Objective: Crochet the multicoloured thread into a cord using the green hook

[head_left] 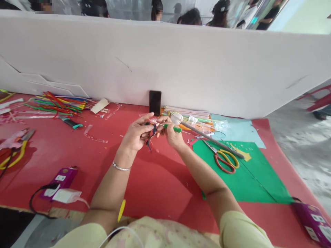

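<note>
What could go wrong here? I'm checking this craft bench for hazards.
1. The left hand and right hand pinch a small bundle of thin pieces in mid-air; one may slip and drop among the scraps on the red mat.
2. The scissors lie open by the right forearm; a sweep back might catch the blades.
3. The cable loops at the table edge and could snag.

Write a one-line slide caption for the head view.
Left hand and right hand pinch a small multicoloured craft piece above a red table.
</note>
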`<state>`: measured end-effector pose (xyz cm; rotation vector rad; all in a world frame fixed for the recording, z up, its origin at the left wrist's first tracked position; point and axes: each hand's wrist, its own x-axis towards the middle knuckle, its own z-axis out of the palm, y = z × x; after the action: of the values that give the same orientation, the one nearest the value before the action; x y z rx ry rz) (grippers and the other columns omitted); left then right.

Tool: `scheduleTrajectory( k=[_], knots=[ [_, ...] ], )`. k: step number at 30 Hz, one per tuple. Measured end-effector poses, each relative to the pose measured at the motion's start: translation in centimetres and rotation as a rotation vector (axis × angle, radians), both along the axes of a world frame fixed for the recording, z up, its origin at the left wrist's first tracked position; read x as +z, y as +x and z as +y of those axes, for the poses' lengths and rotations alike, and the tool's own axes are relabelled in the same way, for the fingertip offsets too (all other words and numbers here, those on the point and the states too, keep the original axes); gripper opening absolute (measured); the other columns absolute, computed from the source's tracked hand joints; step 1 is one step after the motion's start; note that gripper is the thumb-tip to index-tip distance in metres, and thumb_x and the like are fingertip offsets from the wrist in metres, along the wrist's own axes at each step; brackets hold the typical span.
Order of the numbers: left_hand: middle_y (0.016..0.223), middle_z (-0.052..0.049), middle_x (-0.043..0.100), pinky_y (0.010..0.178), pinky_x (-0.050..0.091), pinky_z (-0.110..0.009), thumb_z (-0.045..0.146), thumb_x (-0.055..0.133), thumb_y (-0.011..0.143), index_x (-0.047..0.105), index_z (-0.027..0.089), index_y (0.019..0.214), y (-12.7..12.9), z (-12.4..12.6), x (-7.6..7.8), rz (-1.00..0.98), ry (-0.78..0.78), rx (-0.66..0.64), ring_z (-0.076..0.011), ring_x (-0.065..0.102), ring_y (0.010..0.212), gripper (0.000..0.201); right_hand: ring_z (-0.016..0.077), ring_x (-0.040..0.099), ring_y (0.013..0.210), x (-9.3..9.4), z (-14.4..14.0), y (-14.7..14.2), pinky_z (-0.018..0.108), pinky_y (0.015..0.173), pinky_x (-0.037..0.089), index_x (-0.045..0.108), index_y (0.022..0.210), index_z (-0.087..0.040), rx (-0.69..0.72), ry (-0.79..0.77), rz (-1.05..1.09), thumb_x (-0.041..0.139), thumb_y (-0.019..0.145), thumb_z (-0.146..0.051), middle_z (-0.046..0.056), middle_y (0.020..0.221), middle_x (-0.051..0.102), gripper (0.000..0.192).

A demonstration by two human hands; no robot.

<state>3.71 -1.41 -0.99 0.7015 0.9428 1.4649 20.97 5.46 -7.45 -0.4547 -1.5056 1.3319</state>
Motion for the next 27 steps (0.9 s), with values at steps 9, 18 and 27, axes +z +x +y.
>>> scheduleTrajectory(
  k=[9, 18, 27],
  knots=[
    [0.062, 0.007, 0.060, 0.045, 0.017, -0.018, 0.014, 0.097, 0.060, 0.092, 0.018, 0.118, -0.2, -0.4, 0.6, 0.062, 0.037, -0.008, -0.0026, 0.037, 0.045, 0.058, 0.0274, 0.070, 0.109, 2.0, 1.1, 3.0, 0.048, 0.093, 0.069, 0.089, 0.101, -0.024, -0.046, 0.468, -0.161, 0.062, 0.107, -0.082, 0.013, 0.128, 0.068, 0.064],
    [0.063, 0.006, 0.060, 0.047, 0.021, -0.021, 0.015, 0.091, 0.062, 0.092, 0.017, 0.116, -0.8, -0.6, 0.8, 0.177, 0.111, 0.007, -0.0028, 0.035, 0.046, 0.054, 0.0272, 0.073, 0.110, 1.9, 1.9, 4.0, 0.047, 0.092, 0.066, 0.088, 0.112, -0.027, -0.035, 0.663, -0.272, 0.072, 0.102, -0.078, 0.013, 0.138, 0.069, 0.054],
    [0.065, 0.002, 0.068, 0.046, 0.024, -0.022, 0.015, 0.088, 0.061, 0.095, 0.018, 0.104, -1.1, -0.5, 0.4, 0.196, 0.152, -0.021, -0.0036, 0.036, 0.045, 0.044, 0.0268, 0.071, 0.118, 4.1, 1.2, 4.7, 0.045, 0.104, 0.064, 0.086, 0.090, -0.021, 0.149, 0.481, -0.218, 0.069, 0.110, -0.072, 0.012, 0.127, 0.071, 0.057]
  ],
)
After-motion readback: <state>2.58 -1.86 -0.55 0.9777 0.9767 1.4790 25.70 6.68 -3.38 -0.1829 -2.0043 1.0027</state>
